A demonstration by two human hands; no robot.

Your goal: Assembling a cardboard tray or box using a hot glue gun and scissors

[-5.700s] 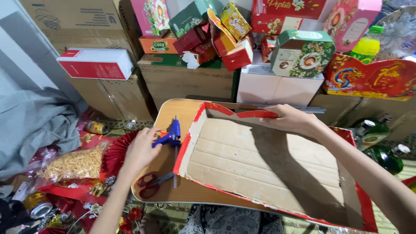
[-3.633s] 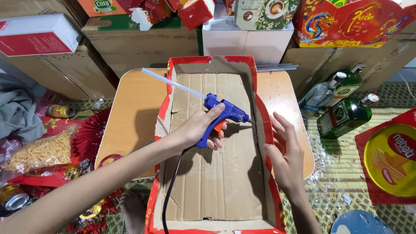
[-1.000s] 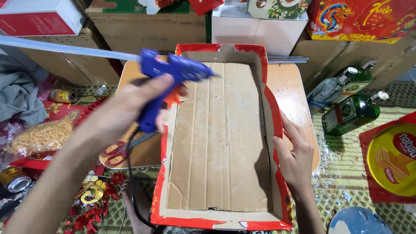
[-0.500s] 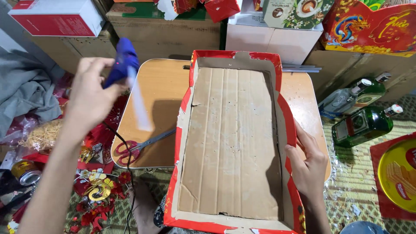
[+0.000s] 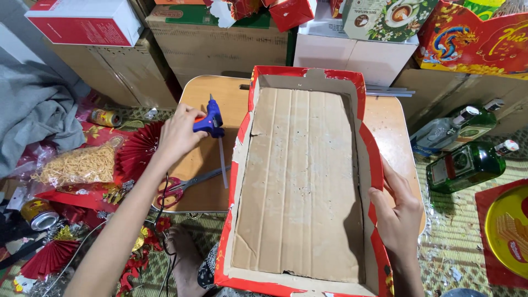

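My left hand [image 5: 179, 135] grips a blue glue gun [image 5: 210, 122] and holds it down on the small wooden table [image 5: 220, 102], left of the box. A clear glue stick sticks out of the gun's back toward me. The open red cardboard box [image 5: 301, 181] lies lengthwise on the table, its brown inside facing up. My right hand [image 5: 399, 214] grips the box's right wall [image 5: 374, 165] near the front corner.
Red-handled scissors [image 5: 184, 184] lie on the table by the gun. Cardboard cartons and red gift boxes [image 5: 473, 38] stack behind. Green bottles [image 5: 467, 159] lie to the right, a yellow round tin [image 5: 509, 225] beyond them. Red paper fans [image 5: 137, 151], a noodle bag [image 5: 77, 165] and cans litter the left floor.
My left hand has lifted the glue gun out of the box, swung it left and brought it down on the table. My right hand stays on the box's right wall.
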